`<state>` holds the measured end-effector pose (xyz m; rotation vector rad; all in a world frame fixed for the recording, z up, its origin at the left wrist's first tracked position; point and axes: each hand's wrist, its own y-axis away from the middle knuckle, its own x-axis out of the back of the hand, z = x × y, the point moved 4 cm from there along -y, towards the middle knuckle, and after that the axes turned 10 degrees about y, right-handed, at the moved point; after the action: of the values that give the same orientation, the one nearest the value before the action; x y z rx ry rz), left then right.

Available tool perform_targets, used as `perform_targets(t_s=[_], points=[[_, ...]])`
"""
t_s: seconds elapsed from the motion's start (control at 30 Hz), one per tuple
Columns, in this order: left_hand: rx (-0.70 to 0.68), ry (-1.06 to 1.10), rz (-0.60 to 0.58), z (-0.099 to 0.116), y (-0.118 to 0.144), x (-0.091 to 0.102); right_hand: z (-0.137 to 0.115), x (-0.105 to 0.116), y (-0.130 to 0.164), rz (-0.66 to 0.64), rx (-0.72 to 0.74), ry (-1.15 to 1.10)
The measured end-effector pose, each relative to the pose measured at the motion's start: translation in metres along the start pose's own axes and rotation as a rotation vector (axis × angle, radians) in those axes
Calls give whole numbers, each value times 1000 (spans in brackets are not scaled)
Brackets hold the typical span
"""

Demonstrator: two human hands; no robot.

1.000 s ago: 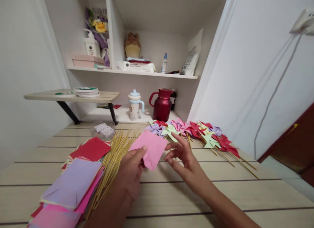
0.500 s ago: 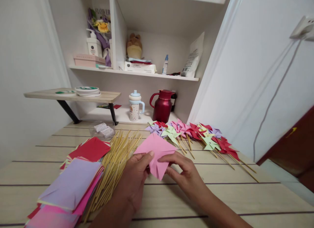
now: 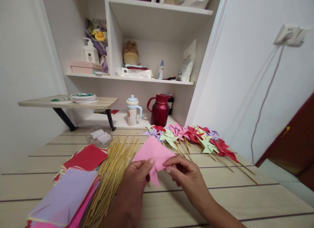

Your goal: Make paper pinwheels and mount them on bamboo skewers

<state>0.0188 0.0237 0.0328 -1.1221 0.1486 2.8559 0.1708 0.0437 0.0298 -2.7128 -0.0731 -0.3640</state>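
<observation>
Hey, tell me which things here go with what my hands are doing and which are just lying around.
Likely part of the work:
pink paper, held by your left hand and right hand
stacked paper
loose sticks
finished-looking pinwheels

Apparently just lying about:
red jug
blue-handled cup
pump bottle
plush toy

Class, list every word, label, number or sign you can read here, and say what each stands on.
"FLOWER": pale backing behind the yellow smiley figure.
Too small or blurred to read: print on the pump bottle, pink box, long white pack, blue-capped bottle, white bag, dark bottle, top-shelf container.
Held pink paper: no text visible.
</observation>
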Motion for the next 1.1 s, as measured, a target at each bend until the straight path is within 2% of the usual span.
perform_targets(t_s=[0.13, 0.37, 0.67, 0.83, 0.97, 1.1], points=[[-8, -31, 57, -3, 0, 4, -4, 0, -1, 19, -16, 12], [-7, -19, 78, -4, 0, 5, -3, -1, -2, 9, -50, 2], [9, 25, 62, -6, -1, 3, -8, 1, -1, 6, 56, 111], [2, -3, 115, -6, 0, 4, -11, 0, -2, 15, 66, 103], [8, -8, 97, -5, 0, 1, -10, 1, -2, 44, 38, 90], [-22, 39, 93, 0, -1, 2, -10, 0, -3, 19, 36, 12]])
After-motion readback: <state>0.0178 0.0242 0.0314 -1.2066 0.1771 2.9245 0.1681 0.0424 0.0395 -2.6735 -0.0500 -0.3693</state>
